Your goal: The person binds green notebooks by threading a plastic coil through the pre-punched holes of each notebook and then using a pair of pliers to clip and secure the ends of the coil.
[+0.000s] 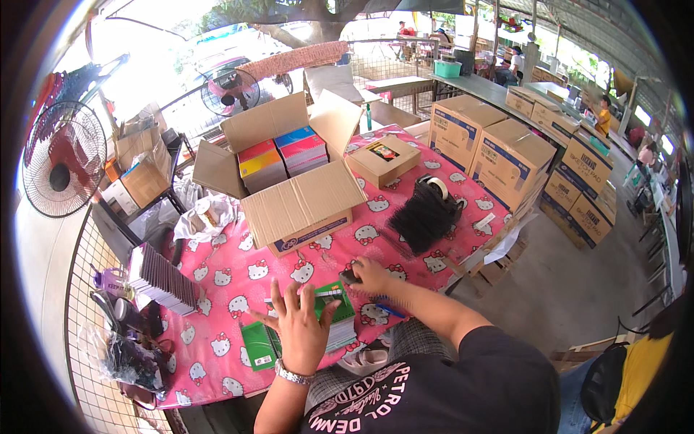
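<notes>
My left hand (300, 325), with a metal watch on the wrist, is spread over a stack of green-covered notebooks (342, 325) at the table's near edge. Its fingers are apart and hold nothing visible. A white strip (329, 294) lies across the top notebook beside the fingers. Left of the stack, another green spiral notebook (258, 344) lies partly under my left hand. My right hand (372, 277) is closed around a small dark block (350, 276) just beyond the stack; its exact kind is unclear. A blue pen-like thing (390, 310) lies below my right forearm.
An open carton (303, 206) holds stacked colourful notebooks. Right of it are a closed box (383, 160) and a black bristly bundle (423, 217) with a tape roll. A stack of dark-edged notebooks (160, 278) stands left. Large cartons (506, 159) line the right; a fan (63, 159) stands left.
</notes>
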A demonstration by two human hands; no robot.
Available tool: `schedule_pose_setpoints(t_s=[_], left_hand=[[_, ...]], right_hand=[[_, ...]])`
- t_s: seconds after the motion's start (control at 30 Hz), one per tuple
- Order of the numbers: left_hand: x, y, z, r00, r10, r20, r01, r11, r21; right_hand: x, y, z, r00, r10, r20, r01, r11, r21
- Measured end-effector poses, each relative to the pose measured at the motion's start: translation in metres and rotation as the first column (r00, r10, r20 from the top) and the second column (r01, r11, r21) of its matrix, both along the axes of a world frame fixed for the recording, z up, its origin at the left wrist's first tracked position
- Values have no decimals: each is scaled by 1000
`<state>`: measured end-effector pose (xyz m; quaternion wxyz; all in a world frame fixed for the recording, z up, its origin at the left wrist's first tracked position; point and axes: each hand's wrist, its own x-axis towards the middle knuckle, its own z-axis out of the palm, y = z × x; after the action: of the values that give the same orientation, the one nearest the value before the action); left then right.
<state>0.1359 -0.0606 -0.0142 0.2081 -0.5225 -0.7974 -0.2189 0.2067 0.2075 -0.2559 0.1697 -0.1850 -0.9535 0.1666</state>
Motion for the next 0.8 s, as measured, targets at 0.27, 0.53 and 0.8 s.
schedule_pose_setpoints(t_s=[0.27, 0.53, 0.8], left_hand=[[-8, 5, -7, 995, -47, 84, 43, 998, 48], [-7, 7, -5, 987, -92, 132, 84, 994, 66], [-13, 5, -3, 989, -91, 117, 84, 995, 61]], right_hand=[[21, -32, 263, 548, 646, -531, -640, -85, -764], [15, -20, 248, 720, 657, -224, -499, 266, -825], [3, -30, 269, 715, 692, -95, -538, 459, -707]])
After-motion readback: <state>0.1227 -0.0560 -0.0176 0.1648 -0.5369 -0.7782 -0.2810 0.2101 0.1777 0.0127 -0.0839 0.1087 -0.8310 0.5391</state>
